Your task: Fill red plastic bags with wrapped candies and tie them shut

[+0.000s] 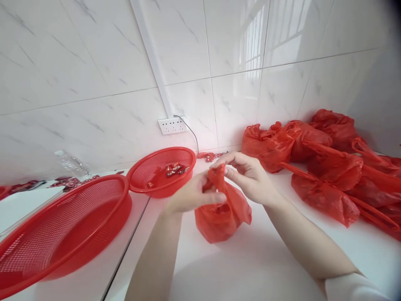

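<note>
A filled red plastic bag (219,221) rests on the white table in front of me, its top gathered upward. My left hand (196,194) is closed on the left side of the bag's neck, thumb pointing right. From the right, my right hand (247,175) pinches the top of the same bag between thumb and fingers. What the bag contains is hidden by the red plastic.
A large red basket (90,217) stands at the left, beside a smaller red basket (163,179) holding small wrapped pieces. Several red bags (332,167) lie at the right. A clear bottle (72,164) and a socket strip (172,125) are near the wall.
</note>
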A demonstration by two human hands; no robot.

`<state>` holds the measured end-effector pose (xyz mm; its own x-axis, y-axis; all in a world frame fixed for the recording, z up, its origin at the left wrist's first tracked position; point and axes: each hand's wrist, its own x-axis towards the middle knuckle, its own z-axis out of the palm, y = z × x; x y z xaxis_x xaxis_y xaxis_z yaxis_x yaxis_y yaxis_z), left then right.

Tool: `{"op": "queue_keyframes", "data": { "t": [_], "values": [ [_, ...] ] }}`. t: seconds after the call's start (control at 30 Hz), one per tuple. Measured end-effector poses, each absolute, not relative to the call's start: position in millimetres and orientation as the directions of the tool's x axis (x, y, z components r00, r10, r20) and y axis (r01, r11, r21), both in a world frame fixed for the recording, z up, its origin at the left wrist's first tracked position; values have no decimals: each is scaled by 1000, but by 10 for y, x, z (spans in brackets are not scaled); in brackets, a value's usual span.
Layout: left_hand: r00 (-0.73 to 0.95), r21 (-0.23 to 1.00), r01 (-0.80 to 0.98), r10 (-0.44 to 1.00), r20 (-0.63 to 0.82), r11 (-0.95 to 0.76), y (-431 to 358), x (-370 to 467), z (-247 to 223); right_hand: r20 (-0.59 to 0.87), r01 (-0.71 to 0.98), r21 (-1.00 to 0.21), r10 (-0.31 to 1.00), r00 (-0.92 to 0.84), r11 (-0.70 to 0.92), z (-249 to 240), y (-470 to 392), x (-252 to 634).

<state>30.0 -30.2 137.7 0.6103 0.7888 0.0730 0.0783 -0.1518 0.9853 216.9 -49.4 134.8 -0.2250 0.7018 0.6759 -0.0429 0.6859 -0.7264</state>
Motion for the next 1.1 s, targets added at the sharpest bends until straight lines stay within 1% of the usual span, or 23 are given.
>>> {"op": "queue_keyframes", "data": {
  "t": [0.03,0.1,0.17,0.23,0.3,0.43,0.5,0.57,0.63,0.67,0.73,0.8,0.83,0.9,0.93,0.97,1.0,1.03,1.07,1.1],
  "values": [
    [627,976,134,778,51,-172,-340,339,1367,666,-42,-731,701,-255,681,1346,-509,2152],
    [612,977,167,791,5,-135,-376,388,1351,635,-53,-759,720,-281,649,1340,-486,2159],
    [552,989,118,833,12,-92,-357,401,1339,592,-95,-797,740,-319,596,1327,-414,2196],
    [521,993,73,852,38,-89,-305,398,1320,557,-118,-821,741,-375,558,1297,-323,2232],
    [510,996,39,859,49,-79,-244,394,1288,543,-87,-825,740,-398,558,1252,-238,2256],
    [428,995,-90,904,-8,51,-128,383,1202,542,105,-794,776,-321,598,1175,-109,2330],
    [438,974,-175,897,-51,141,-66,364,1169,539,179,-789,802,-259,588,1170,-66,2408],
    [490,939,-246,867,-94,241,-2,341,1151,550,189,-790,811,-201,583,1189,-56,2492],
    [534,892,-311,836,-123,329,51,325,1146,586,153,-773,785,-199,616,1228,-97,2549],
    [549,863,-351,827,-126,364,71,322,1149,606,137,-751,757,-245,646,1252,-137,2560],
    [568,802,-430,815,-117,415,90,318,1163,610,130,-694,675,-415,708,1299,-236,2549],
    [585,774,-457,804,-109,438,79,307,1187,547,154,-643,590,-594,751,1335,-326,2516],
    [592,792,-438,799,-103,426,63,298,1201,511,167,-627,564,-649,761,1347,-355,2500],
    [596,892,-320,800,-72,319,12,270,1226,461,180,-628,547,-699,758,1358,-371,2480],
    [591,954,-215,805,-44,210,-20,255,1236,454,175,-640,552,-699,748,1357,-360,2477],
    [569,995,-84,822,-1,60,-52,242,1242,461,166,-658,567,-682,735,1352,-338,2475],
    [530,990,67,846,67,-120,-82,232,1245,478,156,-678,593,-648,718,1344,-310,2474],
    [480,925,224,861,168,-305,-108,227,1245,494,154,-700,629,-600,697,1332,-277,2470],
    [440,806,365,849,292,-466,-127,228,1242,504,165,-721,673,-542,673,1316,-243,2463],
    [423,660,465,803,420,-590,-140,236,1236,504,185,-742,718,-480,644,1297,-208,2452]
  ]
}}
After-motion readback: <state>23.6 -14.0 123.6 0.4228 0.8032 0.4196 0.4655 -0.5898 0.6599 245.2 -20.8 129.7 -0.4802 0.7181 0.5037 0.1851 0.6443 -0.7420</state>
